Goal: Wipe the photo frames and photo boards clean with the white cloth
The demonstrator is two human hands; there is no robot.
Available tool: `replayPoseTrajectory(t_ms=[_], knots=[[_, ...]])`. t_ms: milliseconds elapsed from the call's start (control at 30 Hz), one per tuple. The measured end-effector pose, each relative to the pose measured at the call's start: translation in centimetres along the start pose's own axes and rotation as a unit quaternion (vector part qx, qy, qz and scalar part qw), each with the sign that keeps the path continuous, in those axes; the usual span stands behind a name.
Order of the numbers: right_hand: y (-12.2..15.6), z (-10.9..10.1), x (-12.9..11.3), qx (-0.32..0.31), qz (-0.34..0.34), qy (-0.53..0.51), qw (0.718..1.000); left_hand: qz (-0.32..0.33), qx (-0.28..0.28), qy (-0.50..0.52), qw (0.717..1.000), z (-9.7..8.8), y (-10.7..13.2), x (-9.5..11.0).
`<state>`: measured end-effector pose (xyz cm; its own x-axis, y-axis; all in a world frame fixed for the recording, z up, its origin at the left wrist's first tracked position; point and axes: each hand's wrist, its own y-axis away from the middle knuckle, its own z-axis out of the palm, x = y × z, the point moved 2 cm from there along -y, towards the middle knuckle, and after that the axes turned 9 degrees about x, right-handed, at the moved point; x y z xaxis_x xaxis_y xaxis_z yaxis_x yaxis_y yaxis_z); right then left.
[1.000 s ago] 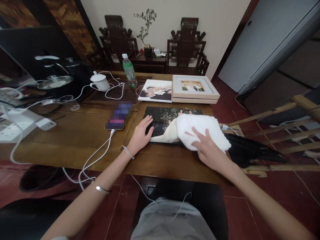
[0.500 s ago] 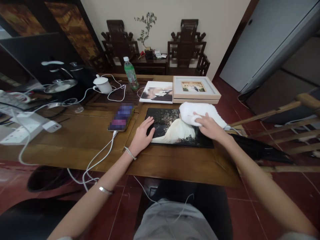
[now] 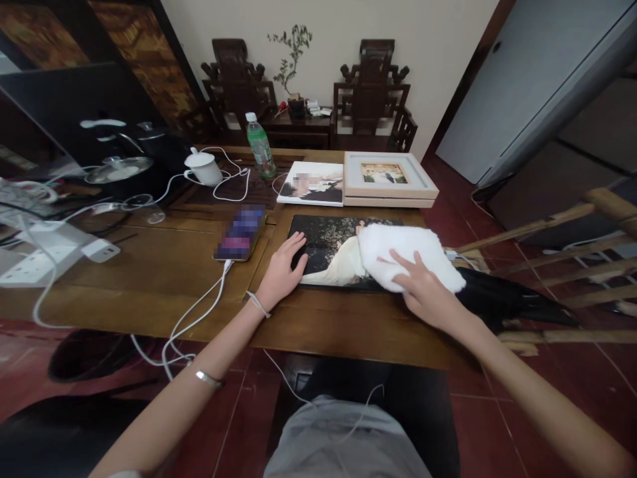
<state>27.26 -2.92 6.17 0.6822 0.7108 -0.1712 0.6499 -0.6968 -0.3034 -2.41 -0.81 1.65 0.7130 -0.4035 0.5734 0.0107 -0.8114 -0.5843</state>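
Note:
A large dark photo print (image 3: 326,249) lies flat on the wooden table (image 3: 164,279) in front of me. My left hand (image 3: 281,272) rests flat on its left edge, fingers stretched out. My right hand (image 3: 423,289) lies palm down with fingers spread on a white cloth (image 3: 403,249), which covers the print's right part.
Behind the print lie a second photo print (image 3: 313,182) and a framed photo (image 3: 385,176). A phone (image 3: 239,232) on a white cable, a green bottle (image 3: 260,146), a white cup (image 3: 203,167), a power strip (image 3: 44,255) and cookware sit to the left. A black object (image 3: 507,302) lies at the right edge.
My right hand has drawn the white cloth back toward me across the print's right side, after pushing it to the far edge half a second ago. The left hand has stayed put.

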Motion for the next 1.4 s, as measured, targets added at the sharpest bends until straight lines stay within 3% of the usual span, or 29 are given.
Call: replayPoseTrajectory(t_ms=[133,233,433,633,767,900,1200,1300,1400], knots=[[2.7,-1.0,-2.4,-0.031,-0.04,-0.014,0.999,0.0,-0.001,-0.003,1.0,0.0,0.0,0.0],[2.4,-1.2,-2.1,-0.04,-0.051,-0.012,0.998,-0.003,-0.003,-0.007,1.0,0.0,0.0,0.0],[-2.4,-0.2,2.1,-0.012,-0.029,-0.014,0.999,0.001,-0.004,-0.01,1.0,-0.1,0.0,0.0],[-8.2,0.4,7.0,-0.011,0.017,0.074,0.997,0.002,-0.006,-0.012,1.0,-0.2,0.0,-0.1],[-9.8,0.7,8.5,-0.007,0.042,0.112,0.993,0.002,-0.008,-0.019,1.0,-0.2,0.0,-0.1],[-7.7,1.0,6.6,0.011,0.012,0.095,0.995,0.002,-0.009,-0.023,1.0,-0.1,0.0,-0.1],[2.6,-0.7,-2.5,-0.006,-0.077,-0.017,0.997,0.0,-0.007,-0.025,1.0,0.0,0.1,0.0],[3.2,-1.3,-3.1,-0.025,-0.088,-0.024,0.996,0.0,-0.008,-0.024,1.0,-0.1,0.1,0.1],[2.1,-1.2,-1.8,-0.022,-0.092,-0.031,0.995,0.004,-0.007,-0.023,1.0,-0.1,0.0,0.1]])
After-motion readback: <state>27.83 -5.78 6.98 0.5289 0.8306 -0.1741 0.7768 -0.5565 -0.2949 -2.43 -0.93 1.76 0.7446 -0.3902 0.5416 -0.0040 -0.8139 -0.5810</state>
